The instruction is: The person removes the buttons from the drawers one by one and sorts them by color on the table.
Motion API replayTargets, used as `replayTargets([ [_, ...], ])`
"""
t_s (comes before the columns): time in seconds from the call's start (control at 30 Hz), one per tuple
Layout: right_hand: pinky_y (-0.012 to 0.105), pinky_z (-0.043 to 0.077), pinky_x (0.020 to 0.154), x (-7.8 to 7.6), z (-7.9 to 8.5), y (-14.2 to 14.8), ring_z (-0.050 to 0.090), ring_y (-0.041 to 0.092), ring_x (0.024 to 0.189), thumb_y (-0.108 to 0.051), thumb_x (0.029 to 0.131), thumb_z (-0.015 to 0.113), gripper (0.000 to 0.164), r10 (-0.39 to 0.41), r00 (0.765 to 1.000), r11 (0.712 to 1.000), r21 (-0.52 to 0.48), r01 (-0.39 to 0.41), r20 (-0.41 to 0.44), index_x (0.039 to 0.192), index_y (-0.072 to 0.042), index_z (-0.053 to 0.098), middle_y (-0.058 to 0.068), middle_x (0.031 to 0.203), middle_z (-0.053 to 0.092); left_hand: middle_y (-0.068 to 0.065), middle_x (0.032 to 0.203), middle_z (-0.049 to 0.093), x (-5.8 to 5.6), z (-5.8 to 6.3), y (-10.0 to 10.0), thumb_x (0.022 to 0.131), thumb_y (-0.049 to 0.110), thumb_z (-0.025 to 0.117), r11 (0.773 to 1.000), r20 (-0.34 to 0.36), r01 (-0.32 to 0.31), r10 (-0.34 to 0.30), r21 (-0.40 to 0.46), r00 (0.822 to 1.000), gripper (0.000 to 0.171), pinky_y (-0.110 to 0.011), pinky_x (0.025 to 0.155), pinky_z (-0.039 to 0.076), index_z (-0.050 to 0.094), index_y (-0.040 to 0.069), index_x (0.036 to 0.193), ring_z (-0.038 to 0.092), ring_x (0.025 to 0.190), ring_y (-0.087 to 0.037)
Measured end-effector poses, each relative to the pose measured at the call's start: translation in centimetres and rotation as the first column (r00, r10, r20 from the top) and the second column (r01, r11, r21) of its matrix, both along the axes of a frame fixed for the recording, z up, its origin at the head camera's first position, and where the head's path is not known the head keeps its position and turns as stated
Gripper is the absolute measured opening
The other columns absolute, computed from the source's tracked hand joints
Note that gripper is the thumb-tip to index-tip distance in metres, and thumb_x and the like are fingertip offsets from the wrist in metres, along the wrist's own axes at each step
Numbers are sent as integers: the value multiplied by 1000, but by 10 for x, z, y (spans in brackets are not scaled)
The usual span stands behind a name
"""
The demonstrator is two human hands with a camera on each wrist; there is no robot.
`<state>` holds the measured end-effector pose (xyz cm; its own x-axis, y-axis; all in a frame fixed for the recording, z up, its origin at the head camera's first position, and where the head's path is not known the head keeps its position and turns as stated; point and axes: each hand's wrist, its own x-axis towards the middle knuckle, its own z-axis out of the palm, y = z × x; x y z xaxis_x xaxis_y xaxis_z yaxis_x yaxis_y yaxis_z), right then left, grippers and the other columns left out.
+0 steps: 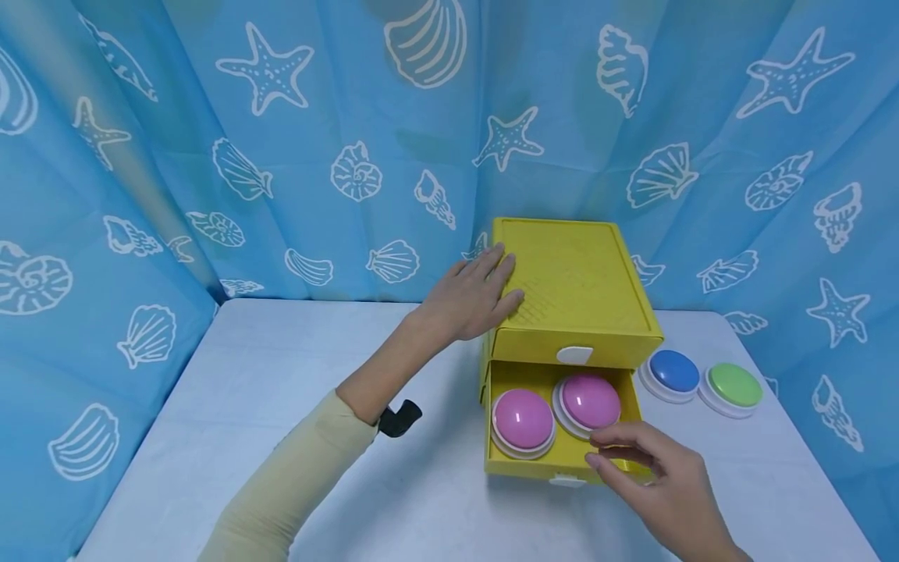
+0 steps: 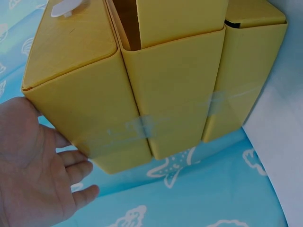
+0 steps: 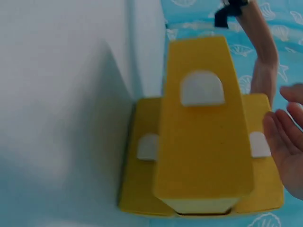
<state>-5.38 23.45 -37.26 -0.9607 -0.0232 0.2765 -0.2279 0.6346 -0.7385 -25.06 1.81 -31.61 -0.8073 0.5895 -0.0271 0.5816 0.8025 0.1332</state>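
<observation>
A yellow drawer cabinet (image 1: 583, 269) stands on the white table, its middle drawer (image 1: 523, 470) pulled out. Two pink push-button domes on white bases lie in that drawer: a left one (image 1: 523, 420) and a right one (image 1: 591, 402). My left hand (image 1: 467, 300) rests on the cabinet's top at its left edge, fingers straight. Over the drawer's front right corner hovers my right hand (image 1: 667, 476), thumb and fingertips apart, close to the right pink button. Nothing shows between those fingers. The right wrist view has the drawer front (image 3: 203, 146) beside that hand.
To the cabinet's right, a blue button (image 1: 674, 370) and a green button (image 1: 733, 385) sit on the table (image 1: 281, 375). A blue curtain (image 1: 316, 156) with shells and starfish hangs behind. Clear tape (image 2: 142, 127) crosses the cabinet's side.
</observation>
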Motion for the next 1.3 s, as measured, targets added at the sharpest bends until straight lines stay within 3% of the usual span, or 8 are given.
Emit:
replayTargets([
  [0.2, 21, 50, 77, -25, 6, 10, 60, 11, 91, -23, 76, 77, 30, 135, 988, 991, 2, -135, 75, 103, -17, 66, -5, 98, 65, -4, 154, 5, 0, 0, 1, 97, 50, 16, 1000, -5, 11, -11, -15, 1000, 64, -37, 110, 11, 12, 12, 149, 2, 139, -16],
  [0.47, 31, 50, 80, -53, -3, 8, 60, 16, 99, -29, 76, 76, 36, 244, 943, 970, -63, -236, 228, 108, -17, 65, 2, 106, 63, -4, 154, 5, 0, -2, 1, 97, 50, 15, 1000, -23, 10, -11, -25, 1000, 64, -37, 110, 11, 12, 13, 149, 2, 139, -15],
  [0.67, 35, 48, 85, -63, -4, 1, 54, 13, 105, -34, 75, 77, 41, 274, 932, 956, 40, -291, 239, 112, -26, 62, -5, 111, 61, -4, 154, 6, 0, -1, 0, 98, 49, 18, 1000, -26, 6, -7, -9, 1000, 63, -37, 110, 12, 14, 12, 149, 4, 139, -16],
  [0.77, 40, 46, 88, -68, -5, -1, 51, 15, 108, -35, 74, 77, 46, 314, 923, 939, 69, -336, 223, 115, -23, 61, -7, 112, 60, -5, 153, 7, 0, 0, -1, 98, 49, 18, 1000, -30, 8, -8, -7, 1000, 63, -38, 110, 12, 14, 12, 149, 5, 139, -17],
  [1.0, 38, 42, 93, -77, -8, -5, 48, 12, 113, -38, 71, 79, 55, 360, 887, 916, 73, -395, 289, 121, -25, 58, -14, 117, 56, -5, 153, 7, 1, 0, 0, 98, 49, 19, 1000, -30, 9, -9, -7, 1000, 63, -38, 110, 13, 14, 11, 149, 5, 139, -17],
  [1.3, 36, 45, 90, -85, -8, -12, 47, 10, 113, -45, 68, 79, 67, 374, 853, 894, 102, -435, 363, 126, -27, 53, -15, 120, 52, -4, 154, 6, 0, 0, -1, 97, 50, 17, 1000, -28, 6, -7, -19, 1000, 64, -37, 110, 12, 14, 12, 149, 4, 139, -16],
])
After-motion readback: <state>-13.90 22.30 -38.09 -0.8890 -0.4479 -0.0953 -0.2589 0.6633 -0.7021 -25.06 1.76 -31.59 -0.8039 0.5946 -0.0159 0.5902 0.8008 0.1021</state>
